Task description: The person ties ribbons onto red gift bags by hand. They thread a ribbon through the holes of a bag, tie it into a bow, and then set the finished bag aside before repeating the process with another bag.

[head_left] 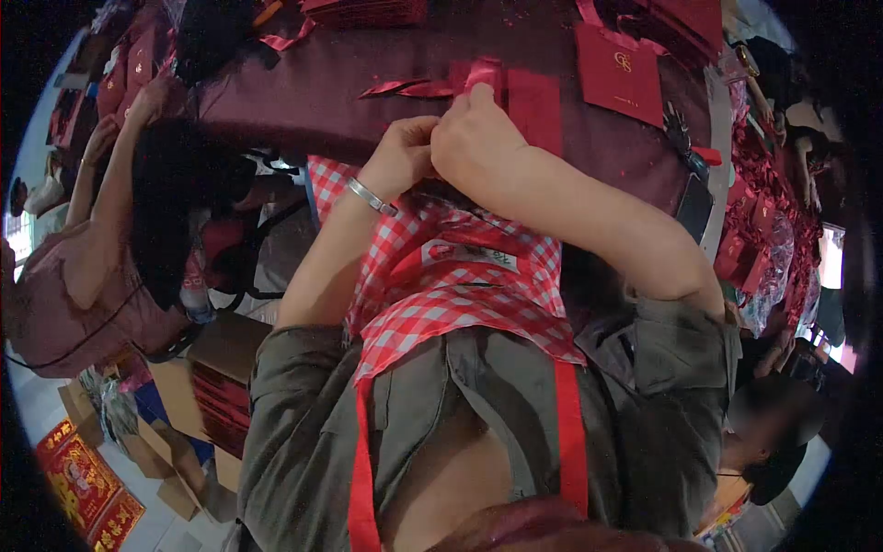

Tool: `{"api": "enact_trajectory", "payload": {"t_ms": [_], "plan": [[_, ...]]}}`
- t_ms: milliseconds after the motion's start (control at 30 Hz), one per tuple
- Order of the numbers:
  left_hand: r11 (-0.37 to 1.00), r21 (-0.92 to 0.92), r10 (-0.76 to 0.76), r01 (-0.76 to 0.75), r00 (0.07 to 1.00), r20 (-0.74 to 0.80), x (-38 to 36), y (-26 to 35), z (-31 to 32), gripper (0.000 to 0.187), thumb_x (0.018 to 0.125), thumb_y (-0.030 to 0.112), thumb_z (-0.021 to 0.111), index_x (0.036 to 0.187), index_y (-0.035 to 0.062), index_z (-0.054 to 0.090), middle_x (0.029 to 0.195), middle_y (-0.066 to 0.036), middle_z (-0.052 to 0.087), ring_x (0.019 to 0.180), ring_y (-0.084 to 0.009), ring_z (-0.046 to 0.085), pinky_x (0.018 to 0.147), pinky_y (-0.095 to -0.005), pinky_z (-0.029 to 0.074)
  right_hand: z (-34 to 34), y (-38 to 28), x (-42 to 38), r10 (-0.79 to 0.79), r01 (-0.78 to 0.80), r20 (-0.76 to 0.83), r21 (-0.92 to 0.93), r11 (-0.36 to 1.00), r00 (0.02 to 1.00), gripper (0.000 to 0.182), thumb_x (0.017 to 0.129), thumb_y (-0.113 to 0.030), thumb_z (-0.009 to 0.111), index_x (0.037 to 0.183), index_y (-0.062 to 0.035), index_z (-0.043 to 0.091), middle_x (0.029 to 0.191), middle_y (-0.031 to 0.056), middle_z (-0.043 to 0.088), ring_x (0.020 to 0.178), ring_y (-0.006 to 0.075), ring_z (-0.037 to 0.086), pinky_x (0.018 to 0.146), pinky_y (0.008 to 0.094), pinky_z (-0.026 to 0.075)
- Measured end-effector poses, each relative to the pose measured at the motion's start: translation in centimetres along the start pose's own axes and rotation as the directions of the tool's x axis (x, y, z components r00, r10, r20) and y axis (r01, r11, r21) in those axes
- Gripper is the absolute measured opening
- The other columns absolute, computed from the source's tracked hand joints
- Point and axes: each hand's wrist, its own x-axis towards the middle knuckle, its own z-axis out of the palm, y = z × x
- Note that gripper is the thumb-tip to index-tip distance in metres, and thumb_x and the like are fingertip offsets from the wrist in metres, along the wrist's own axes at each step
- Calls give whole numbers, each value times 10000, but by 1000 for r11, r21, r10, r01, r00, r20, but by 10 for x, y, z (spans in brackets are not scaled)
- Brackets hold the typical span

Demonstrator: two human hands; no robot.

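Observation:
My right hand is closed at the table edge, its fingers pinching a red ribbon. A loose tail of the ribbon stretches left over the cloth. My left hand, with a silver bracelet at the wrist, is closed against the right hand; its fingertips are partly hidden, so what they hold cannot be made out. Just beyond my hands, a plain red paper piece, perhaps a bag, lies flat on the table. To the right lies a red paper gift bag with a gold logo and a ribbon handle.
A dark red cloth covers the table. Stacked red bags lie at the far edge. A phone rests near the right edge. Another person works at left, above open cardboard boxes. Bagged red goods fill the right side.

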Motion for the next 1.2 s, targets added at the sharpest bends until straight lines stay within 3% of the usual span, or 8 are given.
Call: {"api": "enact_trajectory", "payload": {"t_ms": [167, 267, 333, 533, 700, 900, 1067, 1200], "plan": [[995, 57, 82, -81, 997, -12, -2, -1, 3, 220, 807, -38, 580, 1027, -20, 580, 848, -52, 631, 708, -135, 608, 607, -268, 527, 4, 1, 5, -32, 33, 57, -18, 999, 998, 177, 731, -183, 597, 846, -65, 663, 809, 88, 648, 784, 207, 577, 715, 358, 408], [995, 59, 75, -77, 997, 29, 3, -10, -3, 211, 808, -20, 590, 1019, -14, 583, 829, -41, 624, 684, -120, 598, 575, -251, 516, 12, 6, 3, 126, -109, -54, 243, 964, 991, 161, 720, -167, 594, 832, -62, 642, 798, 91, 637, 789, 210, 579, 694, 352, 428], [994, 91, 65, -67, 998, 28, 3, -10, -2, 205, 811, -7, 595, 1016, -9, 587, 822, -34, 622, 664, -109, 591, 558, -241, 508, 32, -4, 1, 271, -181, -335, 275, 944, 902, 139, 713, -148, 583, 817, -57, 597, 781, 89, 612, 772, 225, 579, 672, 358, 450], [985, 163, -44, 57, 996, -81, 3, 3, 5, 178, 832, 54, 605, 1003, 7, 595, 823, -15, 615, 592, -80, 560, 533, -214, 492, 71, -2, -14, 390, -78, -594, 481, 873, 704, 89, 728, -124, 558, 770, -57, 519, 725, 92, 549, 714, 272, 557, 650, 381, 458], [973, 228, -30, 40, 998, -50, 6, -1, 5, 184, 835, 69, 608, 1009, 8, 596, 839, -19, 616, 588, -69, 553, 516, -206, 483, 84, -9, -12, 460, -114, -607, 520, 847, 648, 75, 722, -106, 545, 774, -66, 508, 708, 81, 521, 709, 267, 540, 634, 380, 460], [962, 260, -53, 81, 992, -112, 5, 2, 9, 202, 837, 78, 608, 1020, -5, 586, 843, -36, 625, 587, -83, 578, 506, -201, 469, 82, 6, -14, 272, 27, -663, 403, 915, 697, 91, 715, -107, 551, 780, -61, 507, 715, 87, 525, 700, 265, 537, 616, 371, 463], [974, 226, 11, 21, 990, -142, 2, 1, 14, 214, 846, 65, 589, 1041, -20, 568, 864, -59, 635, 604, -112, 611, 515, -207, 472, 93, -14, -2, 544, -110, -619, 597, 795, 567, 91, 734, -109, 567, 761, -61, 494, 698, 87, 526, 666, 275, 535, 582, 372, 464], [941, 334, 97, -60, 991, -96, 2, -2, 13, 206, 846, 25, 568, 1047, -20, 560, 858, -64, 633, 606, -119, 616, 518, -214, 476, 90, 0, -7, 484, -98, -596, 562, 821, 640, 87, 762, -104, 571, 752, -70, 491, 686, 97, 525, 669, 284, 546, 566, 386, 472]]}}
